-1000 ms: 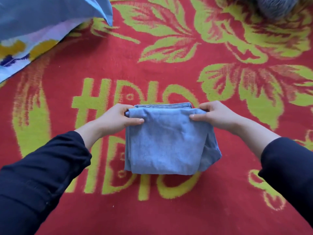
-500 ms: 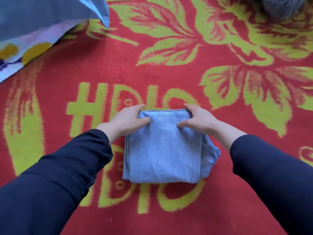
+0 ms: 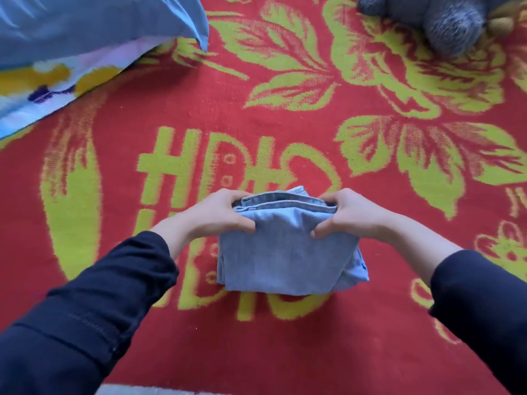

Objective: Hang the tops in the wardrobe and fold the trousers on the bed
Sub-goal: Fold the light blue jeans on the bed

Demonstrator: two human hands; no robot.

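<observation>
A pair of light blue denim trousers (image 3: pixel 285 258) is folded into a thick square bundle on the red and green bedspread (image 3: pixel 285 124). My left hand (image 3: pixel 216 215) grips the bundle's far left corner, thumb on top and fingers curled under the far edge. My right hand (image 3: pixel 350 215) grips the far right corner the same way. The bundle's far edge is lifted a little, so its stacked layers and a seam show. Dark sleeves cover both forearms.
A blue pillow with a yellow and purple print (image 3: pixel 85 44) lies at the top left. A grey plush toy (image 3: pixel 445 21) sits at the top right. The patterned bedspread stretches all around the bundle.
Both hands slid from the top fold to the far corners and curled under them. The bundle's far edge has risen, showing its layers.
</observation>
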